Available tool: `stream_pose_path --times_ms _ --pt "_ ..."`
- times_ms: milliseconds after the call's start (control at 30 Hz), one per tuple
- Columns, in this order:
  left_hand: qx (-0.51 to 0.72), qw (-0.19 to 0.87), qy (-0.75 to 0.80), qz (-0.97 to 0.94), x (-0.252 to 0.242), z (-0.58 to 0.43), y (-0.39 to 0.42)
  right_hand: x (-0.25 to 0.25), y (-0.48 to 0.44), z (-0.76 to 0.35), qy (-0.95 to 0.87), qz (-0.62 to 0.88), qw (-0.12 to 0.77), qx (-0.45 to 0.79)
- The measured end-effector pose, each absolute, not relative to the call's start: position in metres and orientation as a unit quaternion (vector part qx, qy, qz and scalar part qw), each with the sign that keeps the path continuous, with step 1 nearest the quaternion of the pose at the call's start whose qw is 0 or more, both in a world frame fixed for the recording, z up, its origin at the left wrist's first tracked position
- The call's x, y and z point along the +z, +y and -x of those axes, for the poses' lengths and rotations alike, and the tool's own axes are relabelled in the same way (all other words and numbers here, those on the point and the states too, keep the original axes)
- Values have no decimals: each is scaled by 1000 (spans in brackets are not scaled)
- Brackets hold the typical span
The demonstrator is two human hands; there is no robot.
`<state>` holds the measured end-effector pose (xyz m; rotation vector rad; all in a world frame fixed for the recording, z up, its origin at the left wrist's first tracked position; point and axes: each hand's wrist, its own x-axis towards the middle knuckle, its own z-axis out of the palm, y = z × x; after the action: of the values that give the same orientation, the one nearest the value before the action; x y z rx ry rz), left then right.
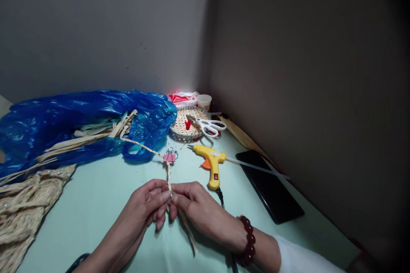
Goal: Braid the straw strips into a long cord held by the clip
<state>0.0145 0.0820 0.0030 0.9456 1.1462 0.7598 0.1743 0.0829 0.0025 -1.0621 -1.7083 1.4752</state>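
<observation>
My left hand (pixel 150 204) and my right hand (pixel 192 204) meet at the table's middle, fingertips pinched together on a thin braid of straw strands (pixel 168 177). The braid runs away from me to a pink binder clip (pixel 169 157) clamped on it, then on toward a blue plastic bag (pixel 64 123). Loose strand ends (pixel 188 232) trail below my right hand. A dark red bead bracelet (pixel 248 241) is on my right wrist.
A yellow glue gun (pixel 212 163) lies right of the clip, its cord passing under my right hand. A black phone (pixel 269 185) lies by the right wall. White scissors (pixel 209 127) rest on a small woven tray (pixel 182 130). A paper cup (pixel 204 101) stands behind. Woven straw (pixel 22 209) lies at left.
</observation>
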Motion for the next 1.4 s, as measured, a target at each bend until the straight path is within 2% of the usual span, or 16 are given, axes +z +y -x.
stream_pose_path --times_ms 133,300,433,567,700,800,900,1067,1233,1300,1400 --pt "337 658 515 -434 1 -11 82 15 81 -183 -728 421 243 484" --pt "315 630 549 -450 4 -13 82 23 73 -185 -822 496 123 250" --pt "296 604 569 -473 6 -16 84 18 71 -183 -864 467 89 165" --pt "285 594 573 -487 3 -18 85 18 69 -184 -887 450 85 59" --pt "293 597 590 -457 1 -19 82 18 58 -180 -907 396 140 -44" --pt "301 635 572 -423 2 -16 78 11 49 -172 -929 304 189 -91" --pt "314 681 541 -380 4 -12 76 3 47 -167 -932 275 205 -121" --pt "320 708 515 -362 4 -7 76 2 50 -169 -934 282 203 -78" --pt "318 674 525 -411 1 -6 77 15 57 -175 -866 412 282 23" --pt "311 662 529 -429 2 -7 77 16 62 -176 -832 472 270 108" --pt "295 645 545 -447 5 -8 77 13 72 -176 -785 484 231 311"
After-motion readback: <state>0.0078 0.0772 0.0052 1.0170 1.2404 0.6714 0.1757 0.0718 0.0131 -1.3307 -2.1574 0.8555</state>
